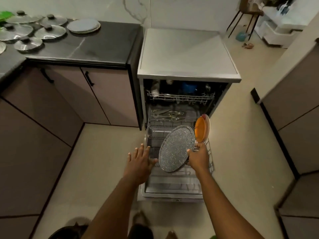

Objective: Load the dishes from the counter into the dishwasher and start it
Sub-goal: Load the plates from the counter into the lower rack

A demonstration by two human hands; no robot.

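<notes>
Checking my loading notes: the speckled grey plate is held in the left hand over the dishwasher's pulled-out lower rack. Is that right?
Not quite. The head view shows the speckled grey plate held by the right hand, not the left. The left hand is open beside the plate's edge. The rest stands: the plate is over the dishwasher's pulled-out lower rack.

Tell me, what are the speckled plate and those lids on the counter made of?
Plate: probably ceramic or melamine, matte grey with pale flecks like granite; can't tell which. Lids: likely glass, see-through with bright glints, with dark knobs, maybe plastic.
</notes>
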